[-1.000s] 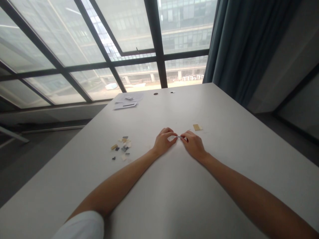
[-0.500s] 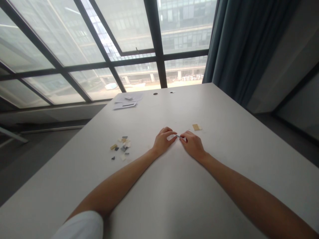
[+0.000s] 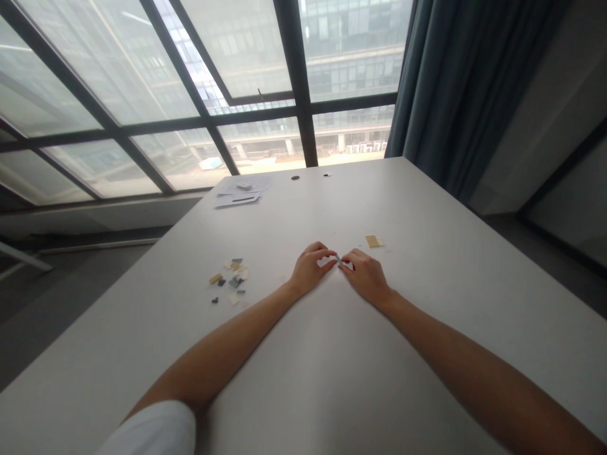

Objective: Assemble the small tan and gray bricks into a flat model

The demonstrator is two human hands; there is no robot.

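Observation:
Between my two hands, just above the white table (image 3: 303, 354), is a small grey building-block piece (image 3: 338, 260). My left hand (image 3: 310, 268) pinches its left end between thumb and fingertips. From the other side my right hand (image 3: 365, 273) grips it the same way. The fingertips of both hands nearly meet, and they hide part of the piece. Just beyond my right hand lies a tan studded plate (image 3: 374, 241). Off to the left of my left hand is a loose pile of small tan, cream, grey and dark pieces (image 3: 234, 282).
Papers (image 3: 241, 193) with a small pale item on them lie at the table's far left corner. Two dark round spots (image 3: 295, 178) show near the far edge. Behind the table stand a framed window (image 3: 265, 139) and a blue curtain (image 3: 436, 95).
The grey piece has turned in my fingers and now points more steeply. My right fingertips have shifted slightly left, closer to my left hand.

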